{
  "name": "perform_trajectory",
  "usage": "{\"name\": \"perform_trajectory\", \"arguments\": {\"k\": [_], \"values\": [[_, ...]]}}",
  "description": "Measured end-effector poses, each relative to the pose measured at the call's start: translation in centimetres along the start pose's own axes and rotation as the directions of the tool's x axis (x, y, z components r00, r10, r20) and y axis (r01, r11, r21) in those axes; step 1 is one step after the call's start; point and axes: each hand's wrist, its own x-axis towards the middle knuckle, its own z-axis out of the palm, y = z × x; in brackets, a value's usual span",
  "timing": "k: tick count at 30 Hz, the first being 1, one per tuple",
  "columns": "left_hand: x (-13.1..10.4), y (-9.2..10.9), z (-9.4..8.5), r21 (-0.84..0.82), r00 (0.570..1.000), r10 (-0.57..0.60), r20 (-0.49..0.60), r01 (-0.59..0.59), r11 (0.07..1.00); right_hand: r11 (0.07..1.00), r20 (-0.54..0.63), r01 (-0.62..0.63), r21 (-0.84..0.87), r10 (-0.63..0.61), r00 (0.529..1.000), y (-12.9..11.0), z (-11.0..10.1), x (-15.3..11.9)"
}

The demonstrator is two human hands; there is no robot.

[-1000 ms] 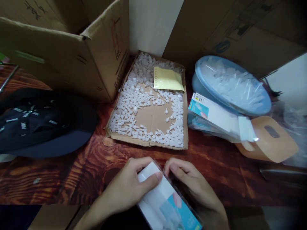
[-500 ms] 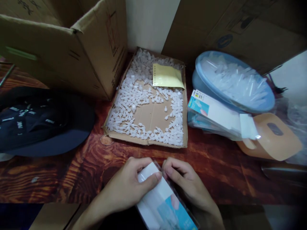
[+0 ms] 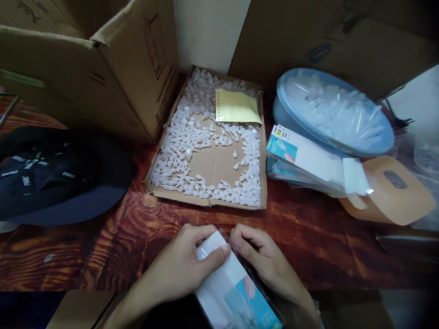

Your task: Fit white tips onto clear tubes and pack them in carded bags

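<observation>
A white and blue card in a clear plastic sleeve (image 3: 236, 285) is held low in front of me, slanting down to the right. My left hand (image 3: 192, 260) grips its upper left side, thumb across the front. Fingers curled, my right hand (image 3: 259, 256) pinches the clear edge at the upper right. Beyond the hands lies a shallow cardboard tray (image 3: 209, 201) of small white plastic pieces, with a yellow slip (image 3: 237, 107) on top. More sleeved cards (image 3: 308, 160) are stacked to the right of the tray.
At the back left is a large open cardboard box (image 3: 126, 77), with a dark hat (image 3: 65, 178) in front. A blue basin (image 3: 281, 103) of clear and white items stands back right, near an orange container (image 3: 394, 192). Another carton (image 3: 329, 41) is behind.
The view has shifted slightly, moving the background a little. Both hands keep nearly the same hold on the sleeved card; my right fingers have moved slightly left.
</observation>
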Motion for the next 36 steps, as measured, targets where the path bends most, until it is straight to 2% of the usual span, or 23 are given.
{"name": "perform_trajectory", "arguments": {"k": [8,14,23,29,36], "values": [[0.1,-0.1,0.1,0.043,1.000,0.002,-0.011,-0.001,0.999,0.998,-0.040,-0.026,-0.049,0.024,0.999,0.0,0.3,-0.1],[0.0,-0.7,0.2,0.100,0.999,-0.001,-0.052,0.006,0.995,1.000,-0.044,-0.028,-0.010,0.028,0.999,0.1,0.8,-0.4],[-0.1,-0.9,0.3,0.114,0.999,0.027,-0.044,-0.022,0.993,0.987,-0.006,-0.028,-0.157,0.027,1.000,0.2,0.4,-0.5],[-0.1,-0.7,0.4,0.135,0.998,0.042,-0.037,-0.036,0.990,0.968,-0.026,0.058,-0.246,-0.066,0.997,0.6,0.3,-0.8],[-0.1,-0.7,0.6,0.134,0.997,0.076,-0.035,-0.070,0.989,0.960,0.014,0.109,-0.258,-0.109,0.994,0.8,-0.1,-0.9]]}}
